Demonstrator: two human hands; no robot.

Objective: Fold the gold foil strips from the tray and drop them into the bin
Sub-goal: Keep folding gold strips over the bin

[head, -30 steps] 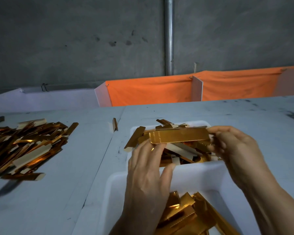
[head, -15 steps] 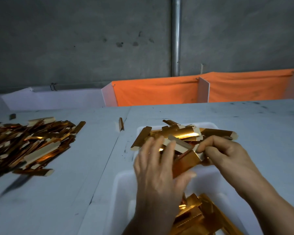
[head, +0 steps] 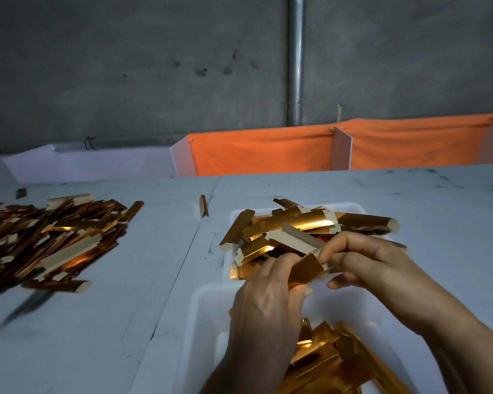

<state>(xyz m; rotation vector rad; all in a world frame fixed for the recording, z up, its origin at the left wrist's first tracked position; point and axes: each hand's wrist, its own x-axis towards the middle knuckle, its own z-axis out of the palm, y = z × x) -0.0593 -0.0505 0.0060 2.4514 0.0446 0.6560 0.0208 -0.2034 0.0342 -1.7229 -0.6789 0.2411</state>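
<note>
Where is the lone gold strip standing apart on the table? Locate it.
In the head view, the lone strip stands on the table between the left pile and the tray, close to the tray's far-left corner.

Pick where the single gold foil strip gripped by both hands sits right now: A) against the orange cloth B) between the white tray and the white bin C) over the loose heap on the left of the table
B: both hands, left hand and right hand, pinch the gold foil strip between the white tray and the white bin.

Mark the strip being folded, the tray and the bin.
strip [head: 306,268], head view, gold face between the hands.
tray [head: 350,207], head view, far white rim.
bin [head: 204,317], head view, bare left wall.
</note>
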